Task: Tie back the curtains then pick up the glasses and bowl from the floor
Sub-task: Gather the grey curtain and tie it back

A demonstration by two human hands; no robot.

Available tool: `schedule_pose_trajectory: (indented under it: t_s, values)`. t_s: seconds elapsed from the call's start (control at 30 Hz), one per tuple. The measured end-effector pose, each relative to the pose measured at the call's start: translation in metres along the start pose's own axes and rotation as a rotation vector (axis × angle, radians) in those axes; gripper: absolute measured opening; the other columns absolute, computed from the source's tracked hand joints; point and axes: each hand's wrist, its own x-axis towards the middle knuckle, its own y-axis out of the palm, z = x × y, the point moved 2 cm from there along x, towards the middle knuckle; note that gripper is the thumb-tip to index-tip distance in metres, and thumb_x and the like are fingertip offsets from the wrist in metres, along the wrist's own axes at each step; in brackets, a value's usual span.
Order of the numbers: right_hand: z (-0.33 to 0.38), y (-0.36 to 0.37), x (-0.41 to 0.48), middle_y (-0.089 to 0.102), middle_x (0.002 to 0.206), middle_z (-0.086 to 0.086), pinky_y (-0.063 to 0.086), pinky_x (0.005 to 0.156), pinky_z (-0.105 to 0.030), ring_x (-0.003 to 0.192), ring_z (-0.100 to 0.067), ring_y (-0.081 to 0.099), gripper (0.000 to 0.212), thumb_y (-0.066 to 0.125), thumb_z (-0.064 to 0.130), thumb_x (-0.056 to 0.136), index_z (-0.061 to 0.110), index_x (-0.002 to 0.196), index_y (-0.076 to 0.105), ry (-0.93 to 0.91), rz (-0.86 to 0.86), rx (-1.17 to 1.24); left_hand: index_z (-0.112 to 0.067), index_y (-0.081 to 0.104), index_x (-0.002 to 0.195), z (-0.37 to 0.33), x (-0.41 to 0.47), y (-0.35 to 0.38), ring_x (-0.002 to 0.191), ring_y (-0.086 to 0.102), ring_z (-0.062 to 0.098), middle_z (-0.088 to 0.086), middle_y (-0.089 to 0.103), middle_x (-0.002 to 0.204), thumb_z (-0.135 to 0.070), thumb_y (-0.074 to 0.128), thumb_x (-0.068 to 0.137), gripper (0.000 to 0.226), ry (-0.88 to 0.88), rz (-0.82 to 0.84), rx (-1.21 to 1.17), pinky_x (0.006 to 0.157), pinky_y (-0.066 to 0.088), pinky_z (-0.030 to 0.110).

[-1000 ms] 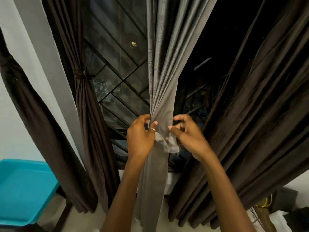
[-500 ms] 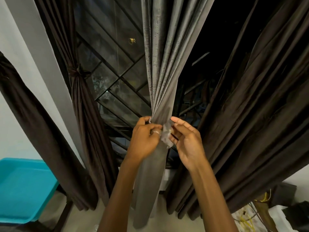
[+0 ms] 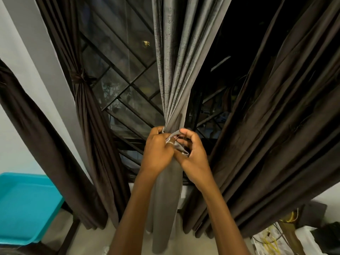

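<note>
Hands (image 3: 176, 153) pinch the tieback (image 3: 181, 148) around the grey curtain (image 3: 176, 70).

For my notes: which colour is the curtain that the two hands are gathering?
Grey, with a slight sheen. The curtain shows best in the head view.

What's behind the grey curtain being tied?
A window grille with dark glass shows either side of the grey curtain. Whatever sits directly behind its folds is covered.
</note>
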Motion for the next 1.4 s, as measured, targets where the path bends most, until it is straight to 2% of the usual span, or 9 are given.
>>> schedule_pose_trajectory:
  t_s: [0.13, 0.27, 0.37, 0.5, 0.63, 0.77, 0.97, 1.13, 1.4]
  values:
    - [-0.004, -0.003, 0.001, 0.057, 0.12, 0.008, 0.045, 0.087, -0.004, 0.107, 0.015, 0.055, 0.044, 0.073, 0.001, 0.088, 0.024, 0.121, 0.056, -0.156, -0.126, -0.264, -0.013, 0.075, 0.113, 0.001, 0.001, -0.001, 0.128, 0.047, 0.011, 0.006, 0.046, 0.147, -0.016, 0.051, 0.102, 0.026, 0.016, -0.016, 0.018, 0.088, 0.027, 0.002]
    - [-0.011, -0.013, 0.005, 0.071, 0.095, 0.008, 0.049, 0.075, -0.009, 0.09, 0.0, 0.066, 0.014, 0.07, 0.007, 0.093, 0.018, 0.102, 0.071, -0.234, -0.192, -0.37, -0.016, 0.073, 0.117, 0.0, -0.002, -0.003, 0.117, 0.052, 0.009, 0.007, 0.047, 0.14, -0.02, 0.052, 0.103, 0.026, 0.075, -0.032, 0.05, 0.087, 0.032, 0.01]
    - [-0.014, -0.016, 0.005, 0.072, 0.092, 0.008, 0.05, 0.074, -0.011, 0.086, -0.001, 0.067, 0.014, 0.072, 0.007, 0.092, 0.018, 0.1, 0.074, -0.268, -0.197, -0.421, -0.021, 0.07, 0.118, -0.001, -0.006, -0.002, 0.098, 0.055, 0.015, 0.003, 0.037, 0.13, -0.023, 0.052, 0.102, 0.024, 0.081, -0.113, 0.176, 0.076, 0.047, 0.025]
    - [-0.014, -0.016, 0.007, 0.072, 0.093, 0.007, 0.048, 0.076, -0.009, 0.087, -0.001, 0.066, 0.016, 0.072, 0.004, 0.091, 0.016, 0.099, 0.076, -0.288, -0.177, -0.453, -0.031, 0.066, 0.121, -0.008, -0.008, -0.006, 0.081, 0.052, 0.013, -0.006, 0.04, 0.109, -0.028, 0.055, 0.1, 0.023, 0.1, -0.169, 0.304, 0.061, 0.043, 0.03]
    - [-0.003, -0.02, 0.004, 0.074, 0.092, 0.012, 0.056, 0.077, -0.02, 0.086, -0.002, 0.07, 0.014, 0.073, 0.01, 0.092, 0.018, 0.103, 0.074, -0.217, -0.182, -0.299, -0.034, 0.063, 0.131, 0.003, -0.004, -0.003, 0.102, 0.065, 0.013, -0.01, 0.062, 0.119, -0.02, 0.054, 0.1, 0.036, 0.198, -0.086, 0.035, 0.083, 0.057, 0.038]
    - [0.021, -0.022, 0.007, 0.074, 0.097, 0.011, 0.055, 0.079, -0.014, 0.089, 0.0, 0.07, 0.017, 0.07, 0.009, 0.094, 0.015, 0.11, 0.072, -0.246, -0.092, -0.228, -0.029, 0.063, 0.133, 0.014, -0.003, 0.001, 0.113, 0.064, 0.002, -0.012, 0.07, 0.121, -0.013, 0.051, 0.101, 0.038, 0.212, 0.008, -0.162, 0.097, 0.054, 0.036]
    - [0.034, -0.017, 0.031, 0.065, 0.11, 0.001, 0.054, 0.082, -0.015, 0.095, -0.004, 0.068, 0.017, 0.072, 0.008, 0.093, 0.013, 0.109, 0.073, -0.404, -0.136, -0.34, -0.015, 0.07, 0.11, 0.007, -0.009, -0.007, 0.067, 0.058, -0.009, -0.028, 0.063, 0.072, -0.02, 0.046, 0.107, 0.025, 0.213, 0.067, -0.274, 0.065, 0.04, 0.007]
    - [0.031, -0.008, 0.044, 0.06, 0.106, -0.002, 0.055, 0.076, -0.015, 0.089, -0.006, 0.069, 0.014, 0.079, 0.01, 0.087, 0.012, 0.095, 0.069, -0.456, -0.214, -0.285, -0.016, 0.069, 0.099, 0.012, -0.007, -0.008, 0.065, 0.059, -0.003, -0.022, 0.062, 0.071, -0.023, 0.046, 0.107, 0.026, 0.206, 0.016, -0.249, 0.064, 0.041, 0.012]
    - [0.02, 0.003, 0.047, 0.068, 0.11, -0.004, 0.056, 0.092, -0.025, 0.104, -0.005, 0.066, 0.021, 0.069, 0.001, 0.092, 0.003, 0.111, 0.077, -0.563, -0.18, -0.331, -0.022, 0.067, 0.127, 0.012, -0.01, -0.015, 0.066, 0.068, 0.006, -0.009, 0.071, 0.075, 0.001, 0.058, 0.096, 0.04, 0.284, -0.222, -0.214, 0.062, 0.058, 0.026]
